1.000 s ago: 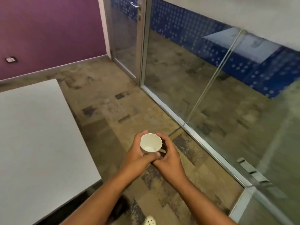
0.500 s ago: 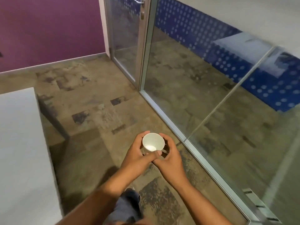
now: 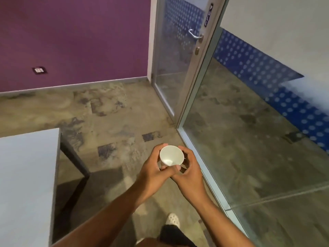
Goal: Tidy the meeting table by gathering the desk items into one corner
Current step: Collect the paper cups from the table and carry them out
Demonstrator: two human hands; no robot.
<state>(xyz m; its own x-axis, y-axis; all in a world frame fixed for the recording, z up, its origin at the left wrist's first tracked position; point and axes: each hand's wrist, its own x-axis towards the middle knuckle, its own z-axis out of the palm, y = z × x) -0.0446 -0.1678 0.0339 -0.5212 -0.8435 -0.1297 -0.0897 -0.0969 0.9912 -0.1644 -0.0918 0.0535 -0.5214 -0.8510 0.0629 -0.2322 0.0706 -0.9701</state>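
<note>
Since 0.5 s ago view swings toward glass door (image 3: 175,56) w/ table (image 3: 26,175) edge back at left; left hand (image 3: 153,172) & right hand (image 3: 189,175), fingers curled, cradle upright paper cup (image 3: 171,155), apparently empty, over floor, well off table—thin wall may crush or slip while walking.
</note>
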